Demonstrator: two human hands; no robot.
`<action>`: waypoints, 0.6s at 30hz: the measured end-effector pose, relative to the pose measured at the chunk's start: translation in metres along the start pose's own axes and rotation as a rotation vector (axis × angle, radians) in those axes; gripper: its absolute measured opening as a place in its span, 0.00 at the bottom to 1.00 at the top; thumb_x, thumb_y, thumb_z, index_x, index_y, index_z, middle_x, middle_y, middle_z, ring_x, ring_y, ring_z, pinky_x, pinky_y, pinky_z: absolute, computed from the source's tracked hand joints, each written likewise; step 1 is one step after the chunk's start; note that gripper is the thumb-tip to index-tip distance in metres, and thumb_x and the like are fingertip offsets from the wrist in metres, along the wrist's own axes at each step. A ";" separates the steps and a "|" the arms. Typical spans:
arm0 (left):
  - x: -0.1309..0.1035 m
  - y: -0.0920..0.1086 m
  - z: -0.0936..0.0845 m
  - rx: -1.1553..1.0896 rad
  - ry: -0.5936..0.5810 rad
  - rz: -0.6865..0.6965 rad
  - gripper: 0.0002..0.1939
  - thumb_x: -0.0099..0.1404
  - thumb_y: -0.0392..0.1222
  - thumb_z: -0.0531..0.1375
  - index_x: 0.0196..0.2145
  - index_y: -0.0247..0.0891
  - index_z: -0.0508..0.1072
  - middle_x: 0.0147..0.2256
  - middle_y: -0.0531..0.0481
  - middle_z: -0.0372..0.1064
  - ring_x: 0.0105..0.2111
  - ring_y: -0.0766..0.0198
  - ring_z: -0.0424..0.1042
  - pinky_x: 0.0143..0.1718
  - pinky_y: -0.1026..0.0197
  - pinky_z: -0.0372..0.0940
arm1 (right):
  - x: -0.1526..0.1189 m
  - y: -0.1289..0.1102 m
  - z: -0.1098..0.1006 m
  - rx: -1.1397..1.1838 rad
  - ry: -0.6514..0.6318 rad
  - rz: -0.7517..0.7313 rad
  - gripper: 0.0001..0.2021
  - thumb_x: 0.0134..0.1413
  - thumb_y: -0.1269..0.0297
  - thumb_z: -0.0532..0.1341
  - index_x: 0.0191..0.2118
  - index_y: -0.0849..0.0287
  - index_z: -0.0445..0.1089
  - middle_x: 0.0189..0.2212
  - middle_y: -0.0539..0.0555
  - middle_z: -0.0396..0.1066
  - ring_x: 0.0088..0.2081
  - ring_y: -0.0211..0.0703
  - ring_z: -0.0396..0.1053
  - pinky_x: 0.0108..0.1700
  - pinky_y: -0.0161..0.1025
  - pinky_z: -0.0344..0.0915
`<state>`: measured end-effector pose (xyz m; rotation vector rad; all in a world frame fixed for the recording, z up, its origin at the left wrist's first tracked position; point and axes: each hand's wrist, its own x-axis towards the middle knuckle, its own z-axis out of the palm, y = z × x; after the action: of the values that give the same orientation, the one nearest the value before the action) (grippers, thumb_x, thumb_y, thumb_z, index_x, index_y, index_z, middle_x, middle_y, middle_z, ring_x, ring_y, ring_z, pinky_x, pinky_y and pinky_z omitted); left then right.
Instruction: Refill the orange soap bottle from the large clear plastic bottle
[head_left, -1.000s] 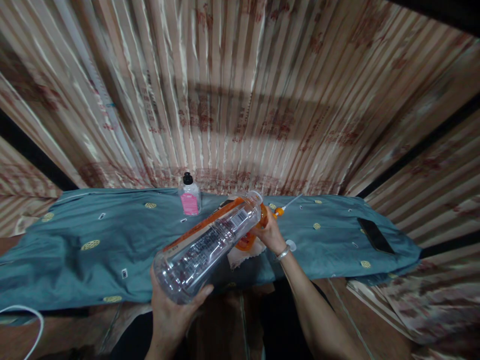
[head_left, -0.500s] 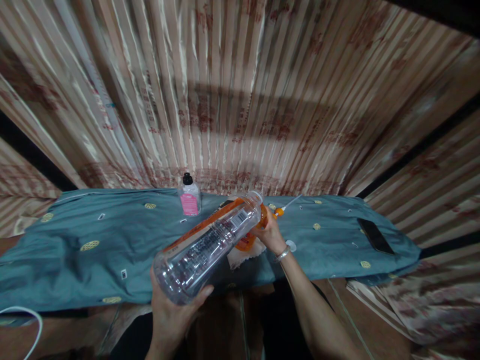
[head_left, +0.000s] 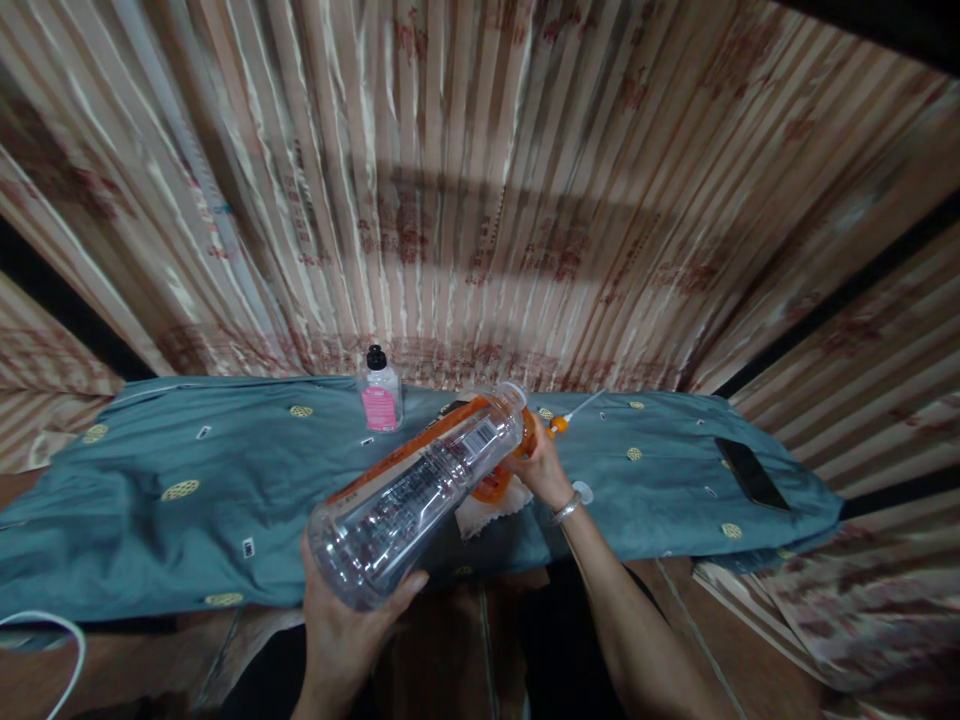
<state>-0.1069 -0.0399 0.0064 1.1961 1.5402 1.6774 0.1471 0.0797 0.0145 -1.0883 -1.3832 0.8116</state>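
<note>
My left hand [head_left: 349,625] grips the base of a large clear plastic bottle [head_left: 427,490] with an orange label, tilted so its neck points up and to the right. Beyond that neck, my right hand [head_left: 541,465] is wrapped round an orange bottle [head_left: 491,487], largely hidden behind the clear one. The clear bottle's mouth is close to the orange bottle's top; I cannot tell whether they touch. Under them lies a pale cloth [head_left: 480,518]. An orange pump top with a thin tube [head_left: 559,425] rests on the bedding just past my right hand.
A small clear bottle with a pink label and black cap [head_left: 379,400] stands at the back left. To the right lies a dark phone [head_left: 750,472]. A white round cap [head_left: 583,492] is beside my right wrist. Teal patterned cloth [head_left: 247,450] covers the surface, with a striped curtain [head_left: 450,200] behind.
</note>
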 end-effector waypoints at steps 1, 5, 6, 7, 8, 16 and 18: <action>-0.001 0.004 0.001 -0.003 0.010 0.002 0.54 0.41 0.58 0.77 0.61 0.38 0.63 0.50 0.41 0.73 0.48 0.48 0.77 0.51 0.46 0.74 | 0.000 0.001 0.000 0.001 -0.004 0.005 0.32 0.39 0.55 0.76 0.50 0.52 0.65 0.45 0.54 0.77 0.46 0.49 0.77 0.51 0.45 0.75; 0.000 0.009 0.002 0.008 -0.015 0.035 0.53 0.41 0.58 0.78 0.59 0.36 0.63 0.49 0.40 0.73 0.46 0.47 0.78 0.48 0.49 0.75 | 0.000 0.001 0.000 0.028 -0.014 0.032 0.33 0.38 0.54 0.77 0.50 0.52 0.64 0.46 0.54 0.77 0.47 0.49 0.77 0.51 0.44 0.75; 0.001 0.006 0.000 0.019 -0.018 0.039 0.53 0.40 0.57 0.78 0.59 0.36 0.63 0.50 0.40 0.73 0.47 0.47 0.78 0.49 0.49 0.75 | 0.000 0.001 0.000 0.032 -0.013 0.034 0.33 0.38 0.54 0.77 0.50 0.53 0.64 0.46 0.54 0.77 0.46 0.48 0.77 0.51 0.44 0.75; 0.003 0.003 -0.002 0.029 -0.024 0.042 0.53 0.40 0.56 0.78 0.59 0.36 0.63 0.50 0.39 0.73 0.47 0.47 0.78 0.50 0.48 0.75 | 0.000 0.001 0.000 0.030 -0.010 0.033 0.33 0.38 0.54 0.77 0.50 0.53 0.64 0.46 0.54 0.77 0.46 0.48 0.77 0.51 0.44 0.75; 0.004 -0.001 -0.004 0.038 -0.029 0.044 0.53 0.40 0.55 0.78 0.59 0.36 0.63 0.50 0.39 0.73 0.48 0.47 0.78 0.50 0.48 0.74 | 0.000 0.001 0.000 0.024 -0.007 0.027 0.33 0.38 0.54 0.77 0.50 0.53 0.64 0.46 0.54 0.77 0.46 0.48 0.77 0.50 0.44 0.75; 0.009 -0.019 -0.012 0.018 -0.091 0.013 0.51 0.38 0.48 0.80 0.58 0.37 0.64 0.49 0.41 0.74 0.47 0.47 0.79 0.50 0.47 0.75 | 0.000 0.000 -0.002 -0.002 0.005 0.014 0.33 0.38 0.56 0.77 0.50 0.53 0.66 0.45 0.53 0.78 0.46 0.49 0.77 0.51 0.46 0.75; 0.008 -0.016 -0.010 -0.014 -0.092 -0.012 0.52 0.38 0.48 0.80 0.59 0.38 0.63 0.49 0.41 0.74 0.47 0.47 0.79 0.50 0.46 0.75 | 0.000 0.000 -0.002 -0.030 0.000 0.002 0.32 0.39 0.56 0.77 0.51 0.53 0.66 0.45 0.54 0.77 0.47 0.50 0.77 0.51 0.46 0.75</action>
<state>-0.1223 -0.0349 -0.0068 1.2365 1.4746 1.6000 0.1492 0.0793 0.0146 -1.1132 -1.3984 0.7938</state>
